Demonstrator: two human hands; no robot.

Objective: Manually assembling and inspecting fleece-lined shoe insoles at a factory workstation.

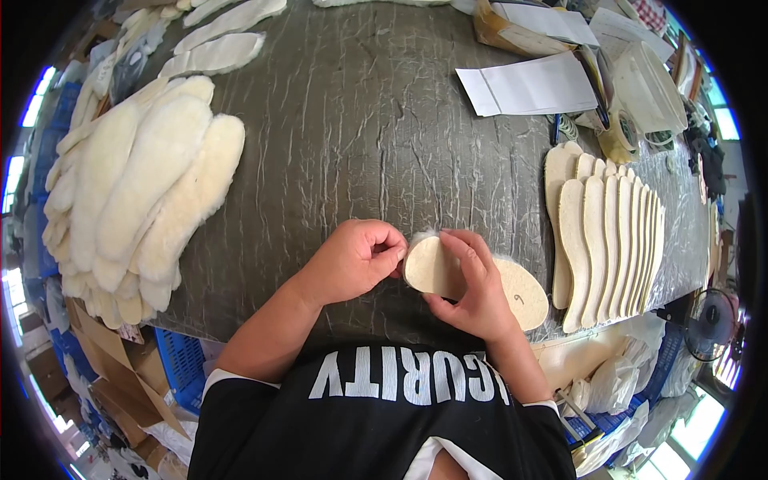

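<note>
A beige insole [432,267] with pale fluff along its edge lies near the table's front edge. My right hand [478,288] grips it, fingers on the far side and thumb on the near side. Beyond that hand a wider beige end [522,294] with a small dark mark shows; the hand covers the stretch between. At the insole's left end is my left hand [362,260], thumb and forefinger pinched together by the fluffy edge. Whatever sits between those fingertips is too small to make out.
Fluffy cream insoles [152,184] are heaped on the left of the dark table [360,120]. Overlapping beige insoles [594,248] line the right side. Behind them are white paper [528,86], a tape roll [620,138] and a whitish tub [650,88]. A small fan [712,324] stands far right.
</note>
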